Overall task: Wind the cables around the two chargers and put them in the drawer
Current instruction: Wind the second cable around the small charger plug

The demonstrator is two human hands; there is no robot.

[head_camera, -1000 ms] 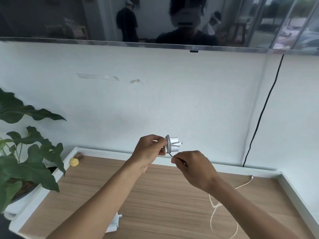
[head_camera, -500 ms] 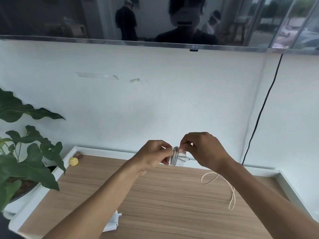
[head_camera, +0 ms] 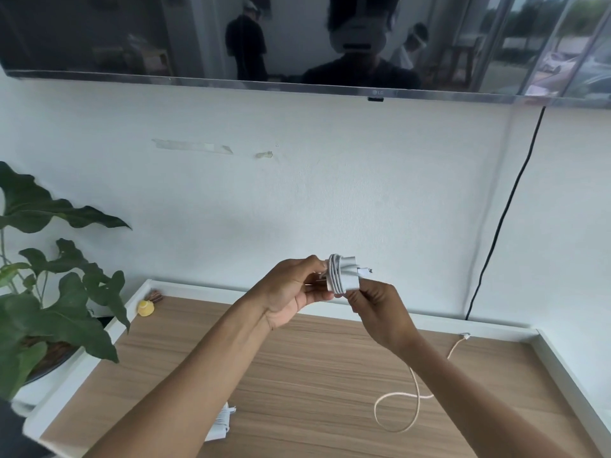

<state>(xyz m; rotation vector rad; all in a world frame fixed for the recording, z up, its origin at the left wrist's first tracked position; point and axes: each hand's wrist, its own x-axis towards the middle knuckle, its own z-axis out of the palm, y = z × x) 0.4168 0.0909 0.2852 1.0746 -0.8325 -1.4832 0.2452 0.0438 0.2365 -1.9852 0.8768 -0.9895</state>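
Observation:
I hold a white charger up in front of the wall, with several turns of white cable around its body. My left hand grips its left side. Just below and to the right, my right hand pinches the cable against the charger's underside. The loose cream cable trails down behind my right arm, loops on the wooden top and ends in a plug near the back rim. A second white charger with its cable wound lies on the wood, partly hidden under my left forearm. No drawer is in view.
The wooden top has a raised white rim. A leafy potted plant stands at the left edge. A small yellow object lies in the back left corner. A black cable runs down the wall from the TV.
My right hand swung from below the charger, over its top, and back under it, laying on another turn. The loose cable on the wood has shortened.

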